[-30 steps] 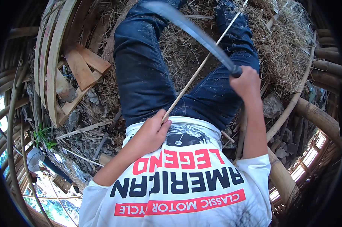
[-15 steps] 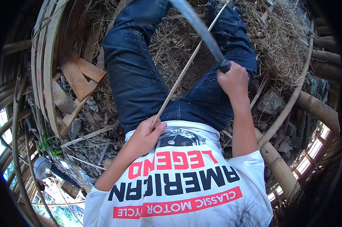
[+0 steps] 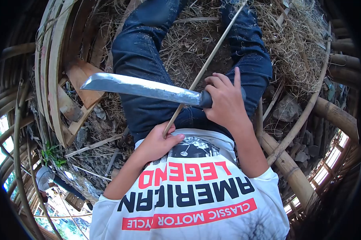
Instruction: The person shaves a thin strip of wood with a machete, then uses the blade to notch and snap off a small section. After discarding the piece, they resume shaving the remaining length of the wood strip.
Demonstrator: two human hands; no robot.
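Note:
My left hand [image 3: 158, 142] is closed around the near end of a long, thin bamboo strip [image 3: 208, 60], close to my waist. The strip slants up and to the right between my legs. In my right hand [image 3: 227, 102] is a machete [image 3: 144, 88], gripped by its dark handle with one finger lifted off. Its broad grey blade points left across my lap, overlapping the strip near the handle. The hand itself is over my right thigh.
Dry shavings [image 3: 296, 52] cover the ground around my legs. Curved wooden slats [image 3: 48, 68] and short boards [image 3: 82, 82] are at left. Bamboo poles [image 3: 292, 172] and a stone [image 3: 286, 109] lie at right. Another person [image 3: 44, 178] is at lower left.
The machete has swung from pointing up and away to lying leftward across my lap. My right hand has come down and inward, lifting a finger. My left hand keeps hold of the strip.

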